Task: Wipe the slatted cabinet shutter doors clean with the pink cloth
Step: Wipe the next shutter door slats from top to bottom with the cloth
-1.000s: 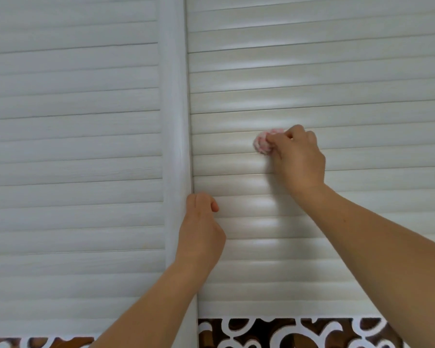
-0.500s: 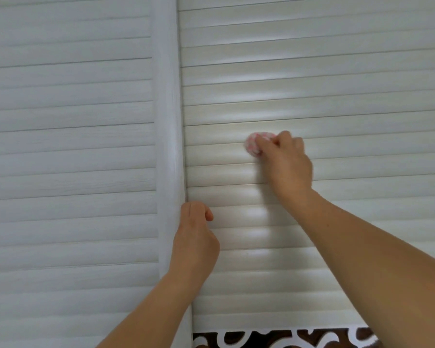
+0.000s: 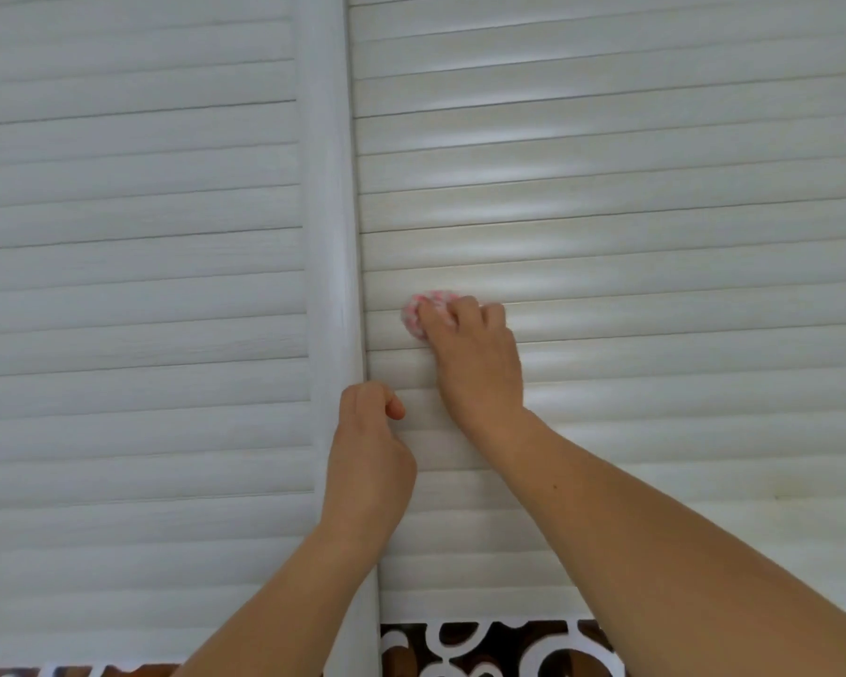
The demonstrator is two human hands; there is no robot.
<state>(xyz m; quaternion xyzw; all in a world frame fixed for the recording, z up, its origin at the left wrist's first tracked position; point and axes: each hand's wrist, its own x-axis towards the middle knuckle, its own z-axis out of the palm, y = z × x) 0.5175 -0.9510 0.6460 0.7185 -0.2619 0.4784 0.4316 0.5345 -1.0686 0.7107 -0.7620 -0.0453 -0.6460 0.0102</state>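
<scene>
Right hand (image 3: 475, 364) is pressing the bunched pink cloth (image 3: 423, 312) onto the right shutter door (image 3: 655, 212) near the centre post (image 3: 335, 237), which the left hand (image 3: 367, 456) is gripping; best tracking one slat groove at a time.

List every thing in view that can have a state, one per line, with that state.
pink cloth: bunched up, pressed against a slat of the right door.
right hand: grips the cloth against the slats.
left hand: fingers curled round the edge of the post.
vertical post: upright between the two doors.
right shutter door: slats lying flat, closed.
left shutter door: slats lying flat, closed.
</scene>
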